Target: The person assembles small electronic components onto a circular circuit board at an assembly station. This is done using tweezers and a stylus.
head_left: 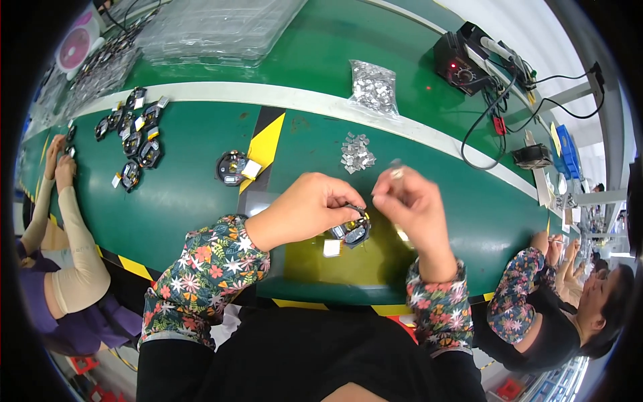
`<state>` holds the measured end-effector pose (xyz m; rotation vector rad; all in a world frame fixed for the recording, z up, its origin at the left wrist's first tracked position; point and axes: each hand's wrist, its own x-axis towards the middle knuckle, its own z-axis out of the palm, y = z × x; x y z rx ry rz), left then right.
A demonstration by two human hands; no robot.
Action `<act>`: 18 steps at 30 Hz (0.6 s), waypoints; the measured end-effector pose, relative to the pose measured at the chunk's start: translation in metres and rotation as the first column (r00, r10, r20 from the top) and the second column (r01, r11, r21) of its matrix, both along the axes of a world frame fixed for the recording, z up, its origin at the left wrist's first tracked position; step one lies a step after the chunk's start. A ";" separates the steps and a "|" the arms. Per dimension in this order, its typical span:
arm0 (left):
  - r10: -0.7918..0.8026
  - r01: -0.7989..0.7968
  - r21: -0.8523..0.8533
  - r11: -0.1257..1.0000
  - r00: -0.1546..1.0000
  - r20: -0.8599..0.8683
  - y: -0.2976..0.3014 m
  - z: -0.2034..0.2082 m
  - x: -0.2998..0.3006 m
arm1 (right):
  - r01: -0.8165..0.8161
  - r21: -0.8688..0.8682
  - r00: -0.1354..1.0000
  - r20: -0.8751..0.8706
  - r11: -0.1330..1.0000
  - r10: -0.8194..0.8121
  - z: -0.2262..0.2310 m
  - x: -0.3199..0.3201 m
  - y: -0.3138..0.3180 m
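My left hand [311, 209] is closed on a round black electronic assembly [355, 231], thumb and forefinger pinching its upper edge. A white square piece [332, 248] sticks out at the assembly's lower left. Just right of it, my right hand [412, 201] is raised with its fingers curled in and partly blurred. A small pale spot shows at its fingertips, too smeared to name. Beyond both hands lies a loose pile of small silver-grey pieces [358, 153]. Another round black assembly [234, 167] with a white square piece rests on the belt left of that pile.
A yellow-green mat [308, 271] lies under my hands on the green surface. More round assemblies [134, 141] are grouped at the left. A clear bag of small parts [374, 87] and a black powered box with cables [462, 63] stand behind. Co-workers sit on both sides.
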<state>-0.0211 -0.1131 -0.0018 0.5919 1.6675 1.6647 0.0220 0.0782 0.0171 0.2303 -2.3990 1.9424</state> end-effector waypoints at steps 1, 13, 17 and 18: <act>-0.031 0.030 -0.031 0.999 0.999 -0.015 -0.002 -0.002 0.000 | 0.019 0.130 0.999 0.038 0.991 -0.024 0.006 -0.011 0.003; -0.021 0.021 -0.020 1.000 1.000 0.012 0.002 -0.012 0.001 | 0.150 0.726 0.988 -0.084 0.671 -0.129 -0.013 -0.097 -0.026; -0.001 -0.003 0.063 0.998 0.997 0.071 0.002 -0.010 0.002 | 0.150 0.736 0.988 -0.131 0.660 -0.080 -0.021 -0.095 -0.026; 0.010 -0.014 0.060 0.998 0.998 0.067 0.002 -0.010 0.001 | 0.154 0.736 0.988 -0.129 0.659 -0.086 -0.023 -0.093 -0.024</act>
